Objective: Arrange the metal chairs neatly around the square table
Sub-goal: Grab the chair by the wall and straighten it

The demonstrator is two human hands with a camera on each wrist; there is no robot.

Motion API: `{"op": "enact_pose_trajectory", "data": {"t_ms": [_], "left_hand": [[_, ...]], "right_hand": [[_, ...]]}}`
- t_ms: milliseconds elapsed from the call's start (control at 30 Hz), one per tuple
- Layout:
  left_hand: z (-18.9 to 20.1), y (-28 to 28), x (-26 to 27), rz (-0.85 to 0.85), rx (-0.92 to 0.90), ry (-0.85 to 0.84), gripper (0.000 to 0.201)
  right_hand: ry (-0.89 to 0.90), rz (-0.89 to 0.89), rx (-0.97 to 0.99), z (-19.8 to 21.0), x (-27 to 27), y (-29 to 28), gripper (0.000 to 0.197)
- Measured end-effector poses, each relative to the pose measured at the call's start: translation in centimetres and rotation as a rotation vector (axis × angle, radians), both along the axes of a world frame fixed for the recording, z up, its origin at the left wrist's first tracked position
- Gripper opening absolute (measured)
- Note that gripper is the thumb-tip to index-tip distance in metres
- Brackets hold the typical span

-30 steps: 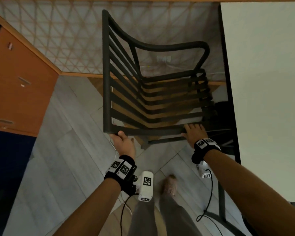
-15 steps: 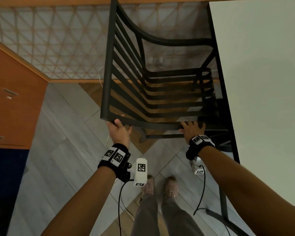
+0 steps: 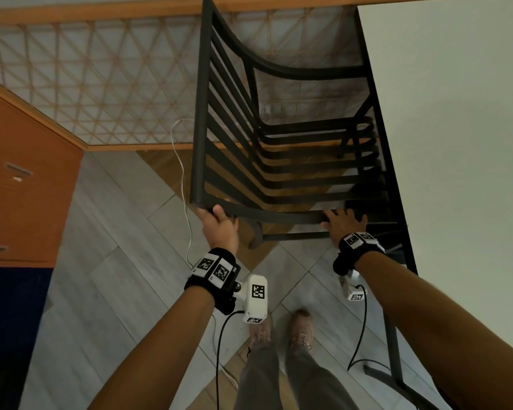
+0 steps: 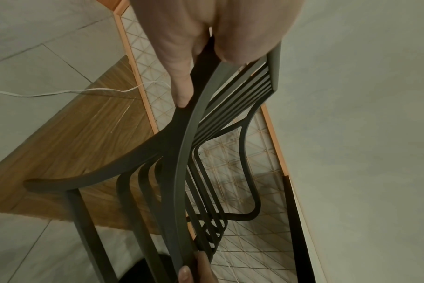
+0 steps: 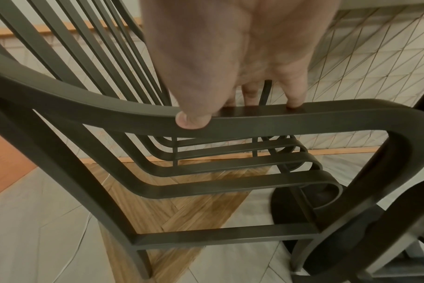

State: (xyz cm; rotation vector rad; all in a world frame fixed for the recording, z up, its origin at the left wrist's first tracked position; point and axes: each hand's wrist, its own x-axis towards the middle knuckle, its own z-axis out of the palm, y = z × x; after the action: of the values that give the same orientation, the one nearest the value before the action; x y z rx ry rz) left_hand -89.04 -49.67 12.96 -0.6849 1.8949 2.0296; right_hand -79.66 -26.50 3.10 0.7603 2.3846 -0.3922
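A white cable (image 3: pixel 180 161) trails over the floor (image 3: pixel 107 261) at left. My left hand (image 3: pixel 219 229) wraps the near left corner of the chair (image 3: pixel 279 161) frame; my right hand (image 3: pixel 342 224) clasps its right armrest, thumb and fingers curled round it. The chair stands just beside the table (image 3: pixel 456 143), at its left edge.

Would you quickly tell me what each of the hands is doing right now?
Left hand: grips the chair by the corner of its backrest.
Right hand: grips the chair's armrest, thumb curled over it.
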Motion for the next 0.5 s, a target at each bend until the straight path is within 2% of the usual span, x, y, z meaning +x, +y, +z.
{"op": "enact_pose_trajectory", "data": {"t_ms": [233,367,500], "left_hand": [[-0.2,-0.2,0.0,-0.092,-0.166,0.016,0.042],[0.1,-0.7,0.2,-0.121,-0.168,0.022,0.040],[-0.2,-1.8,0.9,-0.200,-0.162,0.001,0.051]], "right_hand": [[0.076,0.013,0.058,1.2,1.0,-1.1,0.039],[0.097,0.024,0.044,1.7,1.9,-1.1,0.053],[0.116,0.069,0.042,2.3,2.2,-1.7,0.060]]}}
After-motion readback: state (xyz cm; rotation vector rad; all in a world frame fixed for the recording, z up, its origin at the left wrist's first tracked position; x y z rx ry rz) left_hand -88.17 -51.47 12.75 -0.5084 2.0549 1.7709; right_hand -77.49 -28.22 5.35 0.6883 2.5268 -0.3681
